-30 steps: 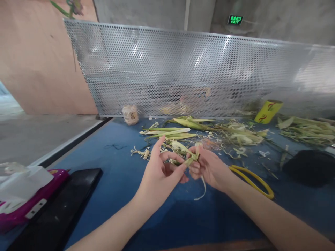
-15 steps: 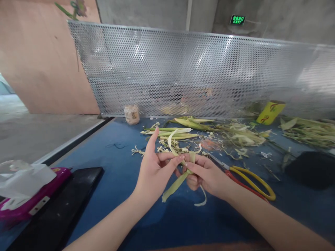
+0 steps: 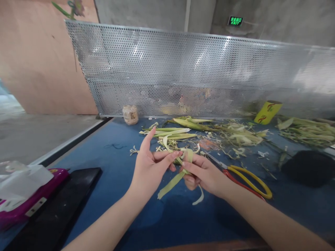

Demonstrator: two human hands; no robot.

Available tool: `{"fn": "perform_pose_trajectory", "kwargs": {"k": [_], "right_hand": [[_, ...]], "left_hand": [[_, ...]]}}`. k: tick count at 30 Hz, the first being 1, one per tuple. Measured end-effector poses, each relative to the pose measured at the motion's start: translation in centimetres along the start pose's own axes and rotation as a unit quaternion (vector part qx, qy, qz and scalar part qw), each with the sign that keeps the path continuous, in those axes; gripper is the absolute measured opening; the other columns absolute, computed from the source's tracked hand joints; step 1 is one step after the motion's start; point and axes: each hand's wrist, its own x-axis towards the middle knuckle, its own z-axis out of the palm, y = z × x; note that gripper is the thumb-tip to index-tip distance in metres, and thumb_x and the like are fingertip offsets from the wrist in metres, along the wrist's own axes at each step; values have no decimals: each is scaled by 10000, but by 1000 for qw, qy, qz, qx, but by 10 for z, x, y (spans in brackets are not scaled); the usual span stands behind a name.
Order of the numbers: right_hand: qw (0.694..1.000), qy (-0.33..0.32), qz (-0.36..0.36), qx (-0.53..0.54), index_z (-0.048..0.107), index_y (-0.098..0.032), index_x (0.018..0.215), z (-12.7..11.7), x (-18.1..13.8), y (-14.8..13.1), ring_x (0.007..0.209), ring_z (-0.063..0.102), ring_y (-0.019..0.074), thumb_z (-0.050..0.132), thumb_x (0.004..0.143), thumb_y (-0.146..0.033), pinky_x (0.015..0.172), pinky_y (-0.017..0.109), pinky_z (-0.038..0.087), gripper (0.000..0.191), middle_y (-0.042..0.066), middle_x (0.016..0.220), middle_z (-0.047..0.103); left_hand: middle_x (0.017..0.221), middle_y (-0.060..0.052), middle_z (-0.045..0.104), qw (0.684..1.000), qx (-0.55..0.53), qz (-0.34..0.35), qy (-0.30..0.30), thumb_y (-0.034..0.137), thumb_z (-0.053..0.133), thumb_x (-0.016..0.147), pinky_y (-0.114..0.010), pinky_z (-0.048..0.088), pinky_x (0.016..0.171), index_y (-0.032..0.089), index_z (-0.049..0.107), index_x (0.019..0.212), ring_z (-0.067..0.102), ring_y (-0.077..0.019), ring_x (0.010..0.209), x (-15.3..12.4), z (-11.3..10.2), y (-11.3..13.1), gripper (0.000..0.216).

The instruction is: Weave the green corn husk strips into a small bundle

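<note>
Between my hands are pale green leaf strips (image 3: 170,185), flat and ribbon-like, much like corn husk. My left hand (image 3: 149,168) pinches a strip between thumb and index finger while another finger points up. My right hand (image 3: 205,173) is closed on the crossing of the strips, thumb on top. One broad end hangs to the lower left, and a thin curled end hangs below the right hand. Fingers hide the crossing itself. Scissors (image 3: 266,190) with one yellow and one red handle lie beside my right wrist, blades partly hidden.
Green leaves (image 3: 192,124) and scraps lie behind my hands, with a leaf heap (image 3: 309,131) at right. A jar (image 3: 130,115) and a yellow tube (image 3: 267,112) stand by the perforated metal screen (image 3: 157,62). A purple tissue box (image 3: 52,188) and black tray (image 3: 75,188) sit left.
My left hand has drawn slightly left, away from the right hand, and a short twisted length of strip shows between the fingertips. The view has shifted a little.
</note>
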Motion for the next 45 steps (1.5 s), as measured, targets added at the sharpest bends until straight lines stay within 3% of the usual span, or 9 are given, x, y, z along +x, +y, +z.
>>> {"fn": "perform_pose_trajectory", "kwargs": {"k": [5,10,16,22,25,29,37,42,45], "right_hand": [[999,38,-30,16,506,-192,886,0,0,-6,403,265,32,530,819,-394,415,181,233,214,-75,490,422],[994,91,-61,0,481,-242,1084,-1,2,-6,354,241,17,531,827,-345,401,174,223,282,-86,487,447],[997,55,-37,35,211,-356,1351,3,3,0,368,382,52,454,868,-377,415,197,314,541,-71,554,484],[968,120,-91,-202,553,-314,1176,-1,0,-5,716,527,141,444,854,-419,692,306,448,355,15,792,542],[910,181,-163,-336,664,-286,1020,-2,-2,-9,1015,472,203,495,831,-376,912,353,363,269,46,1008,540],[896,175,-201,-354,691,-272,956,-1,-3,-10,1054,466,217,463,848,-373,944,372,338,272,58,1024,564],[935,205,-138,-253,694,-234,869,-1,-2,-6,859,532,197,498,814,-434,763,326,426,285,52,937,581],[991,90,-33,-89,529,-234,1107,-9,3,5,660,546,144,416,821,-542,621,302,444,435,29,805,567],[995,34,-1,-92,509,-212,992,-11,1,4,514,473,98,399,827,-549,508,246,404,391,-26,633,491]], "left_hand": [[705,-13,675,999,-37,4,-8,254,650,707,-181,421,456,181,148,1368,592,-104,548,2,0,-6,833],[1137,-81,587,994,-45,24,-97,207,684,668,-259,470,691,242,-30,1381,571,-150,901,-2,6,-16,1009],[798,17,605,996,27,24,-80,234,693,655,-310,479,694,247,-59,1386,584,-144,717,-5,6,-23,1049],[701,49,542,993,59,42,-93,231,593,742,-270,472,613,258,-66,1389,539,-107,598,-7,6,-17,924],[713,32,547,989,93,61,-96,223,563,759,-259,455,653,220,-50,1395,529,-116,664,-9,6,-14,884],[692,32,552,982,112,64,-137,186,558,743,-276,463,693,191,-118,1386,552,-128,685,-12,8,-13,933],[740,7,600,982,126,50,-130,177,569,734,-283,471,646,224,-58,1397,576,-150,692,-13,10,-14,914],[717,12,598,989,91,43,-107,223,670,668,-308,502,586,288,-55,1394,596,-175,638,-14,6,-10,1028],[771,-20,626,993,83,34,-71,235,683,658,-348,524,603,284,-60,1394,621,-207,674,-12,3,-8,1048]]}}
